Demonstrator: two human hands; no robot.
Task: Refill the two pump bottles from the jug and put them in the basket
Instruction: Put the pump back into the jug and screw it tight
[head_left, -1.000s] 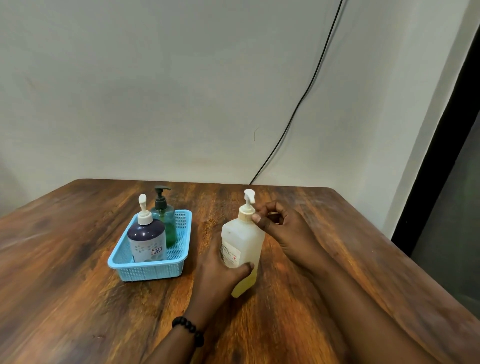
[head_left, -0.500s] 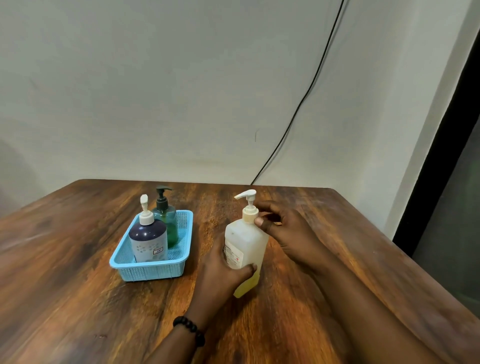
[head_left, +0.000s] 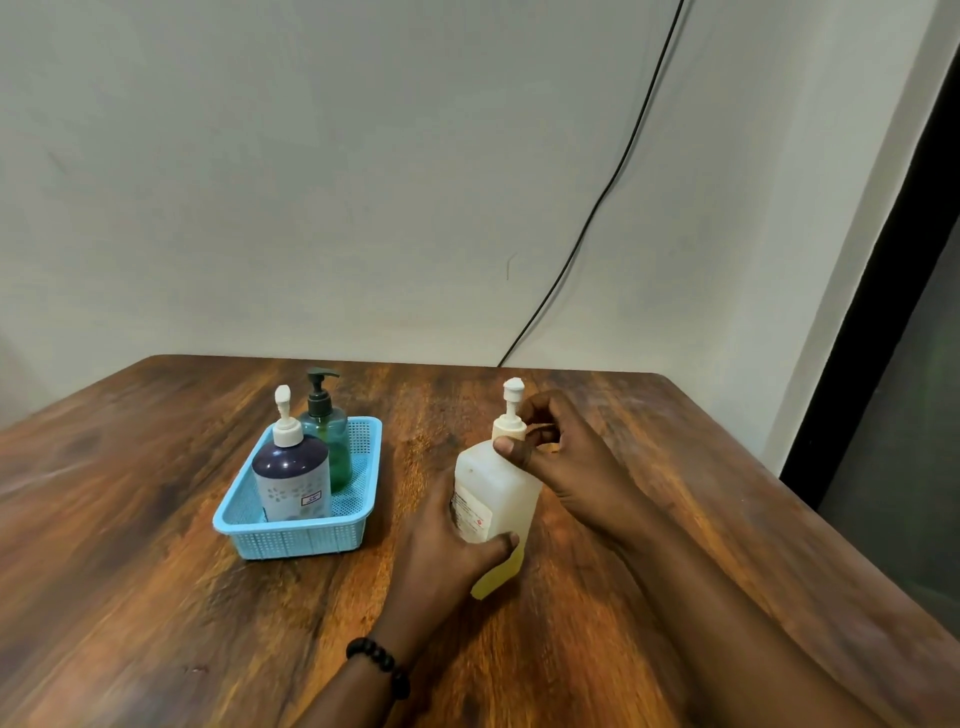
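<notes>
Table: wooden table (head_left: 156, 597), dark grain, set against a pale wall (head_left: 311, 182).
White bottle: translucent white pump bottle (head_left: 496, 491) upright on the table, right of the basket and apart from it; yellowish liquid low in the base, label on the front face, text too small to read.
Pump: white pump head (head_left: 511, 410) seated on the bottle neck, nozzle end facing the camera.
Left hand: left hand (head_left: 441, 561) wrapped round the lower body of the white bottle, thumb across the front below the label, fingers behind and hidden.
Right hand: right hand (head_left: 561, 457) at the bottle neck, thumb and curled fingers pinching the pump collar; thumb tip on the near side of the collar.
Bracelet: black bead bracelet (head_left: 379, 665) on the left wrist.
Basket: light blue mesh basket (head_left: 301, 540) on the table, left of the hands, holding two bottles.
Purple bottle: dark purple bottle (head_left: 292, 475) with white pump, upright at the near end of the basket, pale patterned label on the front.
Green bottle: clear green bottle (head_left: 327, 441) with black pump, upright just behind the purple bottle, partly hidden by it; cannot tell whether they touch.
Cable: black cable (head_left: 613, 176) running down the wall to the far table edge.
Door frame: dark frame (head_left: 883, 291) at the right edge of view.
Jug: none in view.
</notes>
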